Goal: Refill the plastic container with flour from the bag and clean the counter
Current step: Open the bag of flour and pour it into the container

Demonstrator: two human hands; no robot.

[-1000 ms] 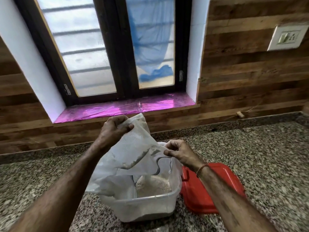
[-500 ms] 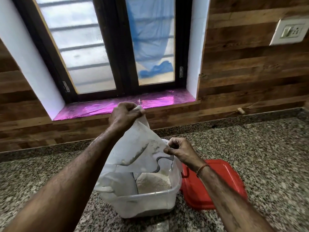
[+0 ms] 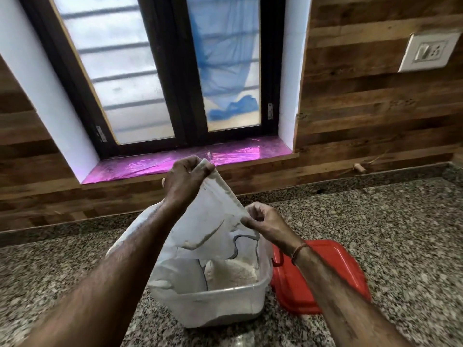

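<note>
Flour (image 3: 233, 271) lies heaped in the clear plastic container (image 3: 213, 306), straight below both sets of fingers, with the white bag (image 3: 208, 221) held upended over it. The left hand (image 3: 185, 179) has its fingers (image 3: 198, 164) clenched round the bag's raised corner. The right hand (image 3: 263, 221), lower and over the container's far rim, pinches the bag's edge between fingers (image 3: 250, 222) and thumb. The main risk, as I judge it, is a spill. Part of the slack bag bulges past the container's wall under the left forearm, so a hard shake or a slipped pinch could drop flour onto the table (image 3: 375, 221) or puff dust up. A tug might also shove the container against the red lid (image 3: 325, 271) just beside it, under the right wrist. No brand or writing is legible on the bag, container or lid; the bag shows only a dark curved line.
</note>
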